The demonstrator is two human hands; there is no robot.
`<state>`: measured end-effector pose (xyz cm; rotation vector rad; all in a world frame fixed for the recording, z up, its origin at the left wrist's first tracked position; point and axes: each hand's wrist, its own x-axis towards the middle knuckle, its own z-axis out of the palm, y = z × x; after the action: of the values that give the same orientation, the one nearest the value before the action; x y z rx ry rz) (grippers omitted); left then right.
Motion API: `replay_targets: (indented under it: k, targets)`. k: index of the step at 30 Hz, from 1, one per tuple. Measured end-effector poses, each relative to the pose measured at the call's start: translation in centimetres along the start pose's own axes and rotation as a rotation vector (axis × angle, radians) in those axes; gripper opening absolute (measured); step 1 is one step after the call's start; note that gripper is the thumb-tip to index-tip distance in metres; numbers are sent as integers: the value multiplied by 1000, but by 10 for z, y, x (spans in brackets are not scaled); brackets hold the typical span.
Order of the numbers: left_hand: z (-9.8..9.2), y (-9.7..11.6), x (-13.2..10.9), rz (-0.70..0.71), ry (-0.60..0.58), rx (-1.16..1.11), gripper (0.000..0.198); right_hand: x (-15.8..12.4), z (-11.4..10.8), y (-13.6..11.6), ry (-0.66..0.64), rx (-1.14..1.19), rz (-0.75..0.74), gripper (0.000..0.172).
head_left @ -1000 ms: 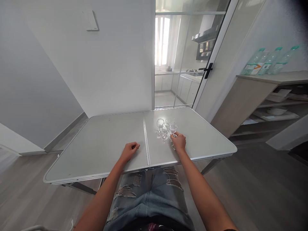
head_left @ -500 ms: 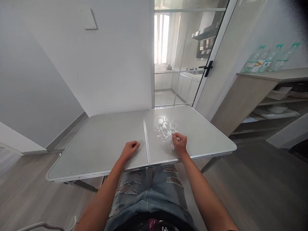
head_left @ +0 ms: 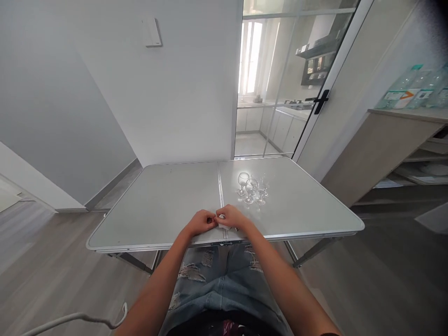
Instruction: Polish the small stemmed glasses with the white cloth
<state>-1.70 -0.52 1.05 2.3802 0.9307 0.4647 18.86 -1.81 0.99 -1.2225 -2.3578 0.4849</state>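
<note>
At the far left, a pale cable [head_left: 70, 318] curves above the floor, left of the table [head_left: 157, 200]. A white panel [head_left: 153, 33] is fixed to the wall behind. Near the table's front edge, the left hand [head_left: 202, 222] has its fingers curled, their tips meeting those of the other hand; whether they grip anything I cannot tell. A small white thing [head_left: 224, 227] lies at the table's centre seam, partly hidden by the right hand [head_left: 230, 216], whose fingers are closed on it. Beyond that hand, clear stemmed glasses [head_left: 251, 187] stand upright, clustered close together. Farther right come a glass-paned door [head_left: 261, 126], then plastic bottles [head_left: 402, 93] atop a shelf unit [head_left: 381, 149].
</note>
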Motion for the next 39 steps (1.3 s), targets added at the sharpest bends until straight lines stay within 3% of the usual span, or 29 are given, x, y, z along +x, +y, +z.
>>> replay_targets:
  k: [9, 28, 33, 39]
  targets:
    - [-1, 3, -2, 6, 41, -35, 23, -9, 12, 0, 92, -59, 30, 21]
    - [-2, 6, -1, 11, 39, -64, 27, -10, 7, -2, 128, -32, 49, 25]
    - [-4, 6, -4, -9, 117, -40, 39, -20, 4, -3, 358, -46, 140, 32]
    - [11, 20, 11, -151, 339, -56, 33, -62, -25, 24, 684, -93, 467, 32]
